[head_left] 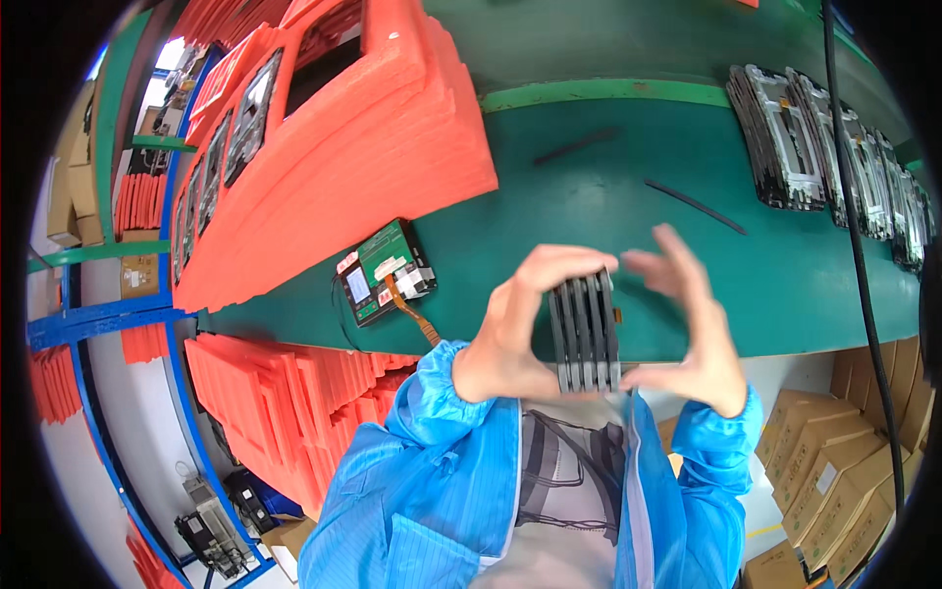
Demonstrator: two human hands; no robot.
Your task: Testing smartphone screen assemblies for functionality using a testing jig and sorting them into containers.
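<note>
Above the front edge of the green bench, my left hand (505, 329) grips a short stack of phone frames (585, 334). Fingers lie over the top end and the thumb is at the bottom. The thin black and silver pieces face me edge-on, with a small orange tab on the right side. My right hand (702, 329) is just right of the stack, fingers spread and slightly blurred. Its thumb tip comes close to the lower right corner; whether it touches is unclear.
Tall stacked red foam trays (392, 137) holding phone parts fill the left. A small test device (383, 275) with a screen and ribbon cable sits beside them. Phone frames (785, 137) stand in rows far right, behind a black cable (852, 196). A dark strip (695, 206) lies on the green bench (608, 226).
</note>
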